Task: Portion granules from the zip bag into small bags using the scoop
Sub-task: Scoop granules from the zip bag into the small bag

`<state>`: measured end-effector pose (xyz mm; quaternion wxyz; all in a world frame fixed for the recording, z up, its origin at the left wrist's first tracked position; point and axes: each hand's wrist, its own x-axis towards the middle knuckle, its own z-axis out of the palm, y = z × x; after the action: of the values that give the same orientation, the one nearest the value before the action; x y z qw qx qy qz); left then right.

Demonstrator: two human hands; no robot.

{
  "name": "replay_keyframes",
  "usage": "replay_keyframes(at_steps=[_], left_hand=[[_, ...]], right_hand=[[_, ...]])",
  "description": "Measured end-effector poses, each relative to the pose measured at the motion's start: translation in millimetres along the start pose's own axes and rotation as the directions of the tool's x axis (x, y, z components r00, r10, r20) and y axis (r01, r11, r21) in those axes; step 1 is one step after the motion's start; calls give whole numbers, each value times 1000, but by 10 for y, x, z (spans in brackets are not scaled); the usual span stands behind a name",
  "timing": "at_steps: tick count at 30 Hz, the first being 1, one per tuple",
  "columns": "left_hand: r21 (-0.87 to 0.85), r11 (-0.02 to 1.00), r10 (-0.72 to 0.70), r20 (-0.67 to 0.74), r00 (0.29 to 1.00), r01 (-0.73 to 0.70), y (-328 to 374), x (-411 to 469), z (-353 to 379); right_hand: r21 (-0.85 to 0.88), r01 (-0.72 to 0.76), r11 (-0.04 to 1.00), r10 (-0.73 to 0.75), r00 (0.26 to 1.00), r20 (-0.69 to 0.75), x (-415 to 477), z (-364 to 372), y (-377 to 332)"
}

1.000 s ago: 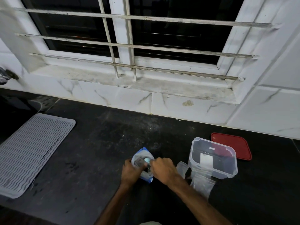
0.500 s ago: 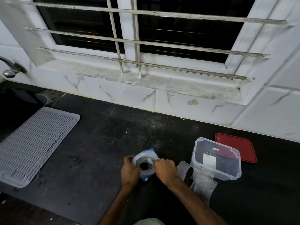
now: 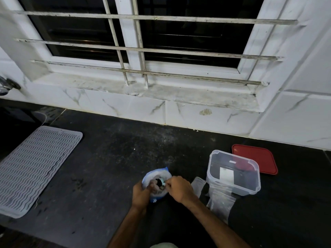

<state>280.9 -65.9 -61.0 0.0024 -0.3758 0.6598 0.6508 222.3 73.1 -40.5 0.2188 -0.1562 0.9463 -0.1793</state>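
The clear zip bag (image 3: 157,173) with a blue seal strip stands open on the black counter near the front middle. My left hand (image 3: 141,193) grips its left side and holds the mouth open. My right hand (image 3: 180,188) pinches the small pale scoop (image 3: 162,183), whose bowl is inside the bag's mouth with dark granules in it. Small clear bags (image 3: 221,204) lie flat on the counter just right of my right hand, one of them (image 3: 198,185) closer to my wrist.
A clear plastic box (image 3: 233,172) stands right of the small bags, with its red lid (image 3: 254,161) flat behind it. A grey ridged drying mat (image 3: 35,167) lies at the left. The tiled wall and window sill (image 3: 161,93) run along the back.
The scoop's bowl has sunk a little deeper into the bag's mouth. Both hands stay at the bag; the shifts in the picture come mostly from my head moving.
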Motion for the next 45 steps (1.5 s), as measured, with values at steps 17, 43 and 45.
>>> replay_keyframes(at_steps=[17,43,45], left_hand=[[163,983,110,-153,982,-85,203,51,10],[113,987,132,-148,980,-116,74,58,-29],[80,989,137,-122,983,-128,21,63,-66]], right_hand=[[444,-127,887,130,991,23,-141,64,-124],[811,-215,544,200,972,124,-407,-182,-88],[833,-208,513,188,974,128,-467,-268,-38]])
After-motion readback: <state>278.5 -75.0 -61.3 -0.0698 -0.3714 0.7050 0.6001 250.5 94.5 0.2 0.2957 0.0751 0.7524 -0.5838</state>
